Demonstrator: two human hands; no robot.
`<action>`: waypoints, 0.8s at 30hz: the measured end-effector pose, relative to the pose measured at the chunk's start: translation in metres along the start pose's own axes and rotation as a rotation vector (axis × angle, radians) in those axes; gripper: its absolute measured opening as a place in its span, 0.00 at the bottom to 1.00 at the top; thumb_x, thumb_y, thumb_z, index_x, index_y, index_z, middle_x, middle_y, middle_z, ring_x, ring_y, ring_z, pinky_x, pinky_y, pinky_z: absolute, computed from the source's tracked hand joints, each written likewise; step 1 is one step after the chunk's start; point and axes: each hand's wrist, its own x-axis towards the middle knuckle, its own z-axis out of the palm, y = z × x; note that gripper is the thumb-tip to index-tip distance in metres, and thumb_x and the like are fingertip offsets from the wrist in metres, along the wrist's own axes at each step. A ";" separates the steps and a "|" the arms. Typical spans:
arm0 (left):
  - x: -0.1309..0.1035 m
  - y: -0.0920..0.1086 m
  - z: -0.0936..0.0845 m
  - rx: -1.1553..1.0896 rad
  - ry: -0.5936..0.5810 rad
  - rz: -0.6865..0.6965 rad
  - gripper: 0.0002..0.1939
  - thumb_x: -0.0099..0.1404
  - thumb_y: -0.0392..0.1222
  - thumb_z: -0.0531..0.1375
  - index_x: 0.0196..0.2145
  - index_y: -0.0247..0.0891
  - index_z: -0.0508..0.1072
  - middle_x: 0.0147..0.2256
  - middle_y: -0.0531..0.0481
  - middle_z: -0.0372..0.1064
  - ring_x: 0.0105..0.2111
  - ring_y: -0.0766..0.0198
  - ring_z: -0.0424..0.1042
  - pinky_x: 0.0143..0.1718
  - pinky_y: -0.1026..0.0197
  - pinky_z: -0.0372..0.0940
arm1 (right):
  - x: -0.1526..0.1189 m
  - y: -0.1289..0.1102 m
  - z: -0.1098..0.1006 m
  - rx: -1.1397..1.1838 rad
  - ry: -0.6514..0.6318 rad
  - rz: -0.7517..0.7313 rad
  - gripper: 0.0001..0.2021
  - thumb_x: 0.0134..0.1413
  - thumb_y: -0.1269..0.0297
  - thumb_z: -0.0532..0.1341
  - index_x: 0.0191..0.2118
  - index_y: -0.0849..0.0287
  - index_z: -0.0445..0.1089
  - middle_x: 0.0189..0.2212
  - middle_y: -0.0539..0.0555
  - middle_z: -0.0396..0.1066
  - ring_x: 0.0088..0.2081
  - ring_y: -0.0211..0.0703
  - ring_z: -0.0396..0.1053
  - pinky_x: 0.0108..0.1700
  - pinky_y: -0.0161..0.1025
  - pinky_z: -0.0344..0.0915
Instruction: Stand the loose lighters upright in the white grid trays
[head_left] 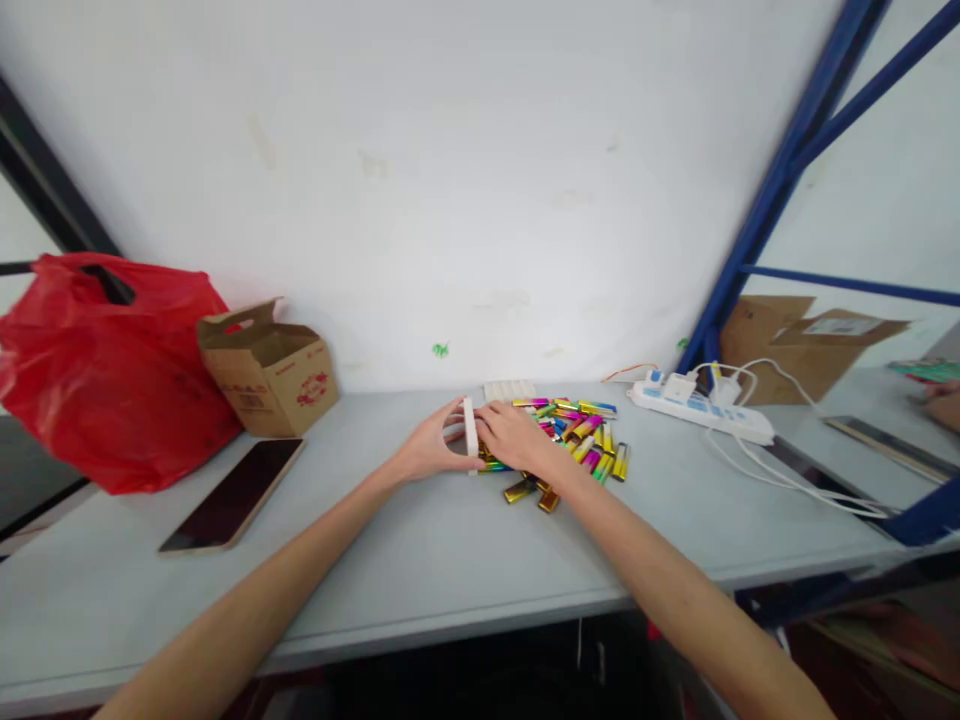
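Near the middle of the table, my left hand (433, 443) grips a narrow white plastic tray (471, 436), tipped up on its edge with its thin side facing me. Thumb and fingers wrap around its left side. My right hand (514, 433) lies against the tray's other side, fingers curled down; what they hold is hidden. Under and beside it spreads a loose pile of shiny gold, pink, green and blue lighters (587, 428). Behind my hands, a second white ridged tray (510, 390) lies by the wall.
At left are a red plastic bag (120, 370), an open cardboard box (274, 375) and a phone (234, 495). To the right, a white power strip (701, 408) with plugs and cables lies before a blue metal frame (780, 190). Another cardboard box (802, 350) stands beyond it.
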 end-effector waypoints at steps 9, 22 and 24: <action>-0.008 0.008 -0.013 0.109 -0.029 0.044 0.51 0.48 0.48 0.76 0.66 0.44 0.61 0.67 0.37 0.58 0.66 0.42 0.62 0.62 0.38 0.66 | -0.007 -0.003 0.005 -0.108 -0.019 0.065 0.19 0.73 0.62 0.47 0.58 0.61 0.70 0.52 0.64 0.74 0.56 0.54 0.68 0.62 0.50 0.57; -0.011 0.009 -0.020 0.138 -0.040 0.014 0.51 0.48 0.49 0.76 0.66 0.43 0.62 0.68 0.36 0.57 0.64 0.43 0.64 0.62 0.39 0.66 | -0.018 -0.024 0.015 -0.192 0.038 -0.063 0.18 0.74 0.62 0.46 0.50 0.61 0.71 0.55 0.64 0.71 0.53 0.56 0.68 0.59 0.56 0.59; -0.012 0.009 -0.027 0.169 -0.058 0.013 0.50 0.47 0.49 0.76 0.65 0.43 0.62 0.67 0.36 0.58 0.64 0.43 0.65 0.62 0.38 0.66 | -0.018 -0.019 0.016 -0.192 0.039 -0.051 0.18 0.74 0.61 0.45 0.50 0.61 0.71 0.57 0.64 0.70 0.53 0.55 0.69 0.58 0.56 0.59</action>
